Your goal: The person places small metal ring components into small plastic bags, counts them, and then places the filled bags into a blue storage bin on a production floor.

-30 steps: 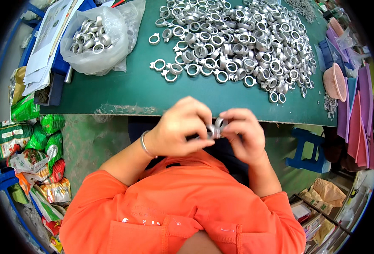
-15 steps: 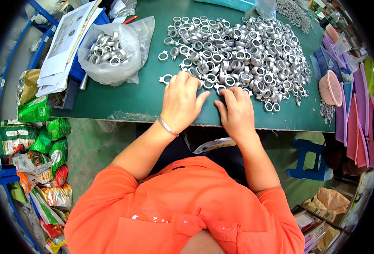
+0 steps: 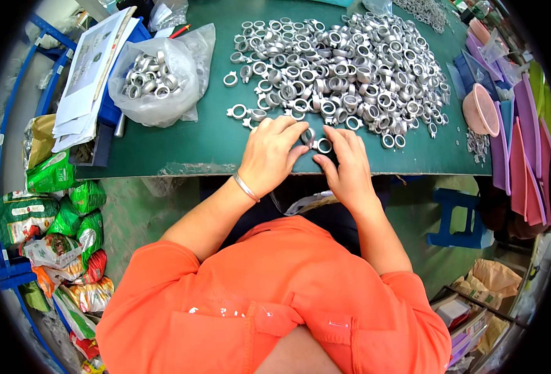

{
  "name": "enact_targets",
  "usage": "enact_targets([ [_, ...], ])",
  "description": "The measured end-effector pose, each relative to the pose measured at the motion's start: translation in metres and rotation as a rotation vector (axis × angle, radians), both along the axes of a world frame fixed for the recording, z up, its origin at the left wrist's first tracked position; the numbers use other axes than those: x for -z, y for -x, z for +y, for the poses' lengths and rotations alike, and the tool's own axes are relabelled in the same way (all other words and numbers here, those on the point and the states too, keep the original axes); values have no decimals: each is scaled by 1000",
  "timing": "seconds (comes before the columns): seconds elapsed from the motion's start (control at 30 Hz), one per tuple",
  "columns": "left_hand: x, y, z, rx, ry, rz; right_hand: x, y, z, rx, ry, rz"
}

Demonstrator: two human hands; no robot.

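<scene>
Near the front edge of the table, my left hand point(image 3: 272, 148) has its thumb and index finger closed around a small grey metal ring clamp point(image 3: 308, 136), which stands tilted at the fingertips. Close beside it, a second ring clamp point(image 3: 323, 146) with a small lug lies between the thumb and index finger of my right hand point(image 3: 349, 163). The two clamps are side by side and seem to touch. Beyond both hands spreads a large pile of similar ring clamps point(image 3: 350, 81). A few loose ones lie left of the pile, one being a clamp point(image 3: 230, 78) on its own.
A clear plastic bag point(image 3: 182, 100) of ring clamps stands at the left on the green table point(image 3: 182, 146), next to papers point(image 3: 88, 78). At the right are a pink basket point(image 3: 481, 110) and a blue bin point(image 3: 475, 73). A blue stool point(image 3: 456, 219) stands below.
Both hands have drawn back from the pile's near edge, with two ring clamps now between their fingertips. The view has shifted slightly, moving the table upward in the picture.
</scene>
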State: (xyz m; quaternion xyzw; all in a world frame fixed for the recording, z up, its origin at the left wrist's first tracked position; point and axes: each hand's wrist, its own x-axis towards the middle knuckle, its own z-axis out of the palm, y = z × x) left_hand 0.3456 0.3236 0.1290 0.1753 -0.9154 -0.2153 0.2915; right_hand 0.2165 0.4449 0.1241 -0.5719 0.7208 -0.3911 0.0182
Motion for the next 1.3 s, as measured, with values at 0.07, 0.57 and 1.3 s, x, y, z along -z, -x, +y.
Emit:
enact_targets([
  [0.07, 3, -3, 1, 32, -37, 21, -2, 0, 0, -4, -30, 4],
  [0.57, 11, -8, 3, 135, -173, 166, 6, -4, 20, -133, 152, -638],
  [1.3, 10, -13, -4, 190, -210, 231, -5, 22, -1, 194, -83, 270],
])
